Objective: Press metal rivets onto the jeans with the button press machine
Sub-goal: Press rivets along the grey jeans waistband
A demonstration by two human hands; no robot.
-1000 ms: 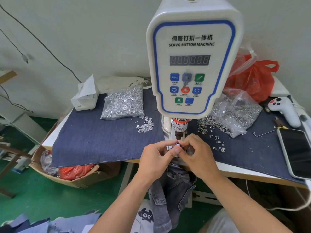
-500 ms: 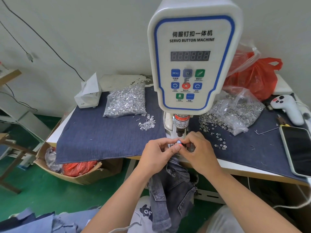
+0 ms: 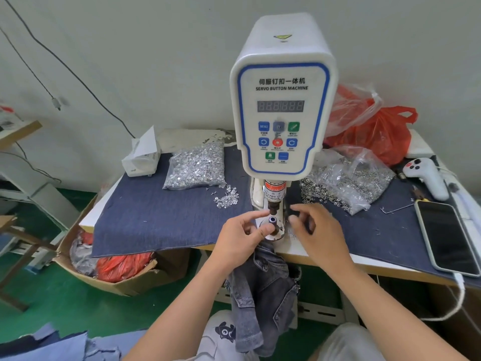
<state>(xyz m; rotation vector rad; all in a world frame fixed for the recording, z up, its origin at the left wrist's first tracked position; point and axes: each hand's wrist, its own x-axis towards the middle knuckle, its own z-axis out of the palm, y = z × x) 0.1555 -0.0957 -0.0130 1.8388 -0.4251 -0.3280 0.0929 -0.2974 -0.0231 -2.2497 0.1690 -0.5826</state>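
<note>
Both hands have parted since half a second ago: the right hand [image 3: 321, 230] has pulled away to the right of the die, blurred, fingers loosely curled and holding nothing. At the left hand [image 3: 240, 237] the thumb tip sits against the lower die [image 3: 272, 220] and the fingers are bent; whether it pinches anything I cannot tell. Grey jeans [image 3: 263, 295] hang limp from the table [image 3: 364, 265] edge just below the die, down between the forearms. Green floor lies beneath, with a cardboard box [image 3: 125, 285] of red plastic at the left. Dark denim cloth [image 3: 161, 217] covers the tabletop. On it lie a clear bag of shiny rivets [image 3: 196, 166] at left, a bag of metal rings [image 3: 348, 182] at right, and a phone [image 3: 447, 237]. Behind the die rises the smooth white press [image 3: 282, 105] with its blue-edged panel, before a pale wall.
</note>
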